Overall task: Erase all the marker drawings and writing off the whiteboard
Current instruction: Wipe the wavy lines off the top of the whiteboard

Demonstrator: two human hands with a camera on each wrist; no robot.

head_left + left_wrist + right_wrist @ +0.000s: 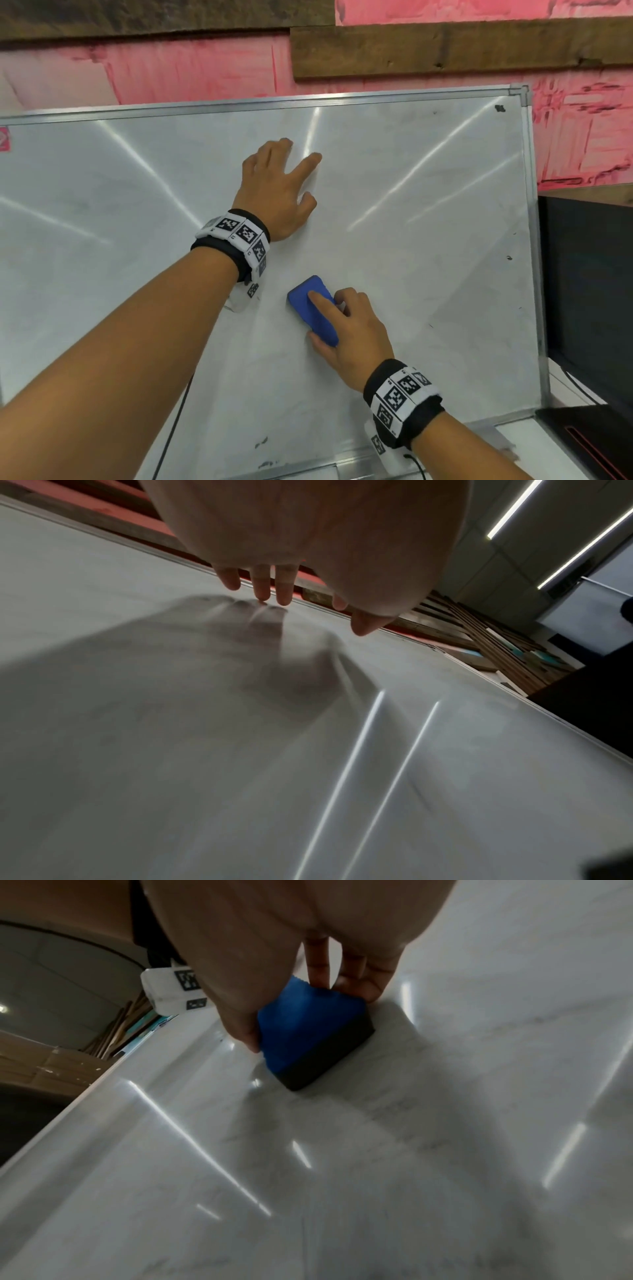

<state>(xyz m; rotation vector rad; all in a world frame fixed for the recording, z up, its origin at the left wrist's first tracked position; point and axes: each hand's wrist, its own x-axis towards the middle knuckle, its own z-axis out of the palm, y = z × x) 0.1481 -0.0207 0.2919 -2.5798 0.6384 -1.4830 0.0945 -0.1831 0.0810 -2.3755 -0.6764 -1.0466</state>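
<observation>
The whiteboard (428, 205) leans against the wall, its surface wiped grey with faint smears. Small black marks show at the top right corner (500, 108), the right side (509, 257) and near the bottom edge (262, 442). My right hand (346, 325) grips a blue eraser (313, 310) with a dark felt base (329, 1053) and holds it flat against the board's lower middle. My left hand (284, 185) rests on the board above it, fingers spread and straight; its fingertips (263, 588) touch the surface.
A red sticker (4, 138) sits at the board's left edge. A black case (589, 274) stands right of the board, and another dark object (589, 442) lies on the white table at lower right. A marker tray (359, 466) runs along the board's bottom.
</observation>
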